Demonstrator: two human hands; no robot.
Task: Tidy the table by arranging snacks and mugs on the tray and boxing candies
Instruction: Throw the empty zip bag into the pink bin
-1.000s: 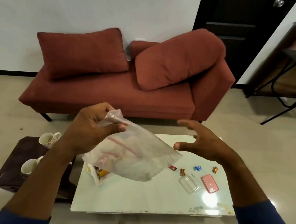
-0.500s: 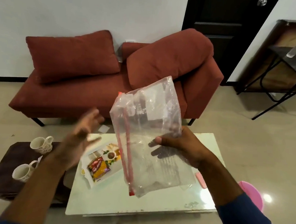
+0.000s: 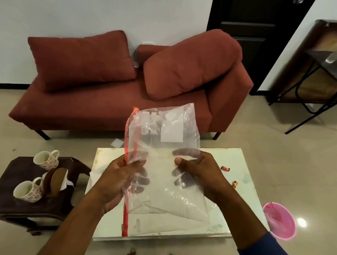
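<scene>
Lower left, two mugs [image 3: 26, 190] stand on a dark stool [image 3: 2, 199]. At centre, left hand [image 3: 115, 180] and right hand [image 3: 200, 174] each grip a clear bag [image 3: 165, 168], hiding most of the white counter [image 3: 240, 165]. Candies [image 3: 225, 169] lie right.

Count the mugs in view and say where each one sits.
2. One mug sits at the far side of the dark side table; the other mug sits nearer, at its front. More may be hidden behind the plastic bag.
</scene>
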